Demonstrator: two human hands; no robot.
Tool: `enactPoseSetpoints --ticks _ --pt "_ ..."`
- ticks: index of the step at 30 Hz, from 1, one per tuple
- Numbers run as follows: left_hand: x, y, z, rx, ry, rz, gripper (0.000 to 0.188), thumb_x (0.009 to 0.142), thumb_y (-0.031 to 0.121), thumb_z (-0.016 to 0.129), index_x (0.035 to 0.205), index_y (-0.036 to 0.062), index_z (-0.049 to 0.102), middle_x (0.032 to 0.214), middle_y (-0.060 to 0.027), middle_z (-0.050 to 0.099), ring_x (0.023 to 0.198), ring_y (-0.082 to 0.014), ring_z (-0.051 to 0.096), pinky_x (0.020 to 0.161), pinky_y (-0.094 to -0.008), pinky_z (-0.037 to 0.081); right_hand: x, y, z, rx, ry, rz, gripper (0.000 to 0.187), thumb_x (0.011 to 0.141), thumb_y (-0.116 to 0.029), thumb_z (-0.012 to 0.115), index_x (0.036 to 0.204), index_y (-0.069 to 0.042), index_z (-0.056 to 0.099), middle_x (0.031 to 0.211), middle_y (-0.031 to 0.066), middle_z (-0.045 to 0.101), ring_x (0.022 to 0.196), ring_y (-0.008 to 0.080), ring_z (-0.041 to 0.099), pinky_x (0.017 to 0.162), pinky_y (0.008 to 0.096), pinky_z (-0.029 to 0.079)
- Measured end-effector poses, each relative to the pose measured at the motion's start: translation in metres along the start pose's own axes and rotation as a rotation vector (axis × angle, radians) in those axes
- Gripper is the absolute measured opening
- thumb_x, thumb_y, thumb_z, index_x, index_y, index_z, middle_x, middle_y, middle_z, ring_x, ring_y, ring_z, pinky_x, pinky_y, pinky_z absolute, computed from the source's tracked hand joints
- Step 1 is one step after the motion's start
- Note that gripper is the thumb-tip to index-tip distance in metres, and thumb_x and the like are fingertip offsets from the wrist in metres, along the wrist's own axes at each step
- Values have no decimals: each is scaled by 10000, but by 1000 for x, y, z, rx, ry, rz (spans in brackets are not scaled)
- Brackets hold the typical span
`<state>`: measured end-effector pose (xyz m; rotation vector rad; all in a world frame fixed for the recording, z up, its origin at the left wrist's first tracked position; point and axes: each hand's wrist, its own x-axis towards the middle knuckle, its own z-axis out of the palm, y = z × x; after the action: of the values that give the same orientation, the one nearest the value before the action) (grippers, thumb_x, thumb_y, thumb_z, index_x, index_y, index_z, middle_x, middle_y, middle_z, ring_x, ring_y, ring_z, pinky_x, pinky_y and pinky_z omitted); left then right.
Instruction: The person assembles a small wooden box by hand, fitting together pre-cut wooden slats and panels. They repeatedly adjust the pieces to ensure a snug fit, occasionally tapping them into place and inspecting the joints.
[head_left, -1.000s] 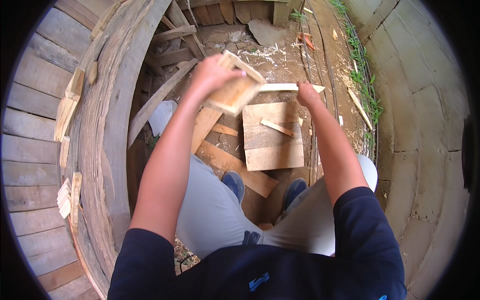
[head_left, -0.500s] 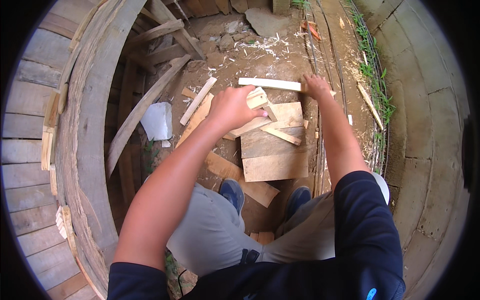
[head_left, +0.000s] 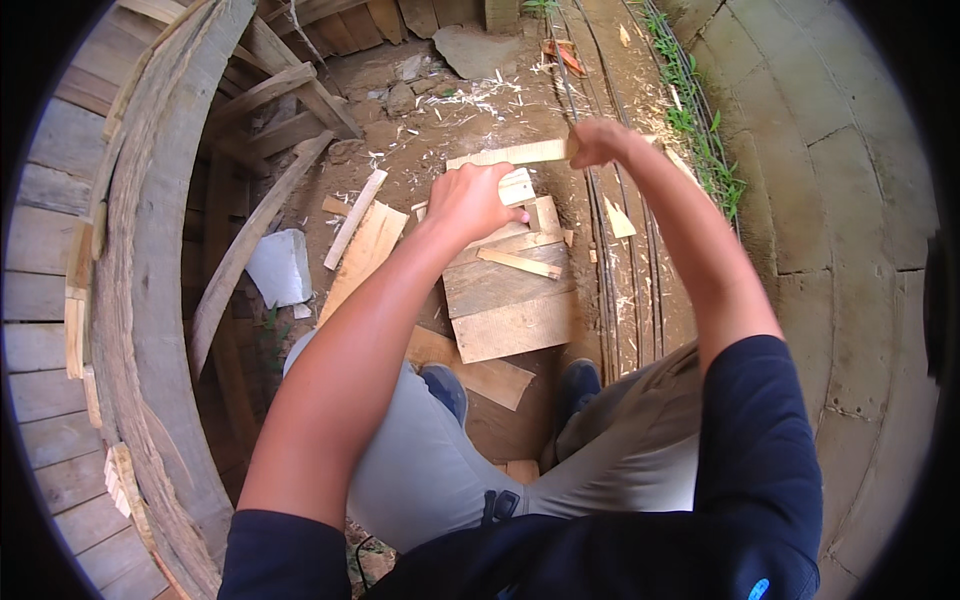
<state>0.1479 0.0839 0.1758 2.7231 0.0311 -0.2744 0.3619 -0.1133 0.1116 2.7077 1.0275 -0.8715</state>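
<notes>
My left hand [head_left: 470, 205] is closed round a short pale wooden block [head_left: 517, 187] with a small dark hole in it. The block sits over the far end of some stacked boards [head_left: 512, 325], and part of it is hidden by my fingers. Beyond it, my right hand [head_left: 600, 143] grips the right end of a long pale wooden strip [head_left: 510, 154]. The strip's left end reaches just past my left knuckles. A thin wooden stick [head_left: 520, 263] lies slantwise on the boards, nearer to me than the block.
Loose planks [head_left: 365, 262] and a pale stone slab [head_left: 280, 268] lie to the left, beside leaning timbers [head_left: 260, 230]. Dark rods [head_left: 603, 290] run along the dirt on the right, before a concrete wall [head_left: 810, 200]. Wood shavings [head_left: 490, 98] litter the far ground.
The view has shifted right. My right hand has swung the strip's right end farther from me, so the strip slants the other way. My left hand keeps its grip on the block.
</notes>
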Motion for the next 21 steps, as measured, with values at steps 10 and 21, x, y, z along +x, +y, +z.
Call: enactPoseSetpoints --ticks 10,21 --pt "2 10 30 41 -106 138 763 708 515 870 1321 136 619 1037 -168 735 1052 -350 692 968 -521 495 -221 53 -24 882 -135 378 328 979 -133 610 1216 83 540 906 149 662 648 218 644 540 359 539" --pt "0 -31 6 54 -242 153 700 839 392 775 1444 139 529 1324 -174 645 1258 -335 592 1112 -543 390 -372 -21 139 1029 631 290 413 950 -114 693 1300 38 534 1124 139 693 939 182 681 828 343 558"
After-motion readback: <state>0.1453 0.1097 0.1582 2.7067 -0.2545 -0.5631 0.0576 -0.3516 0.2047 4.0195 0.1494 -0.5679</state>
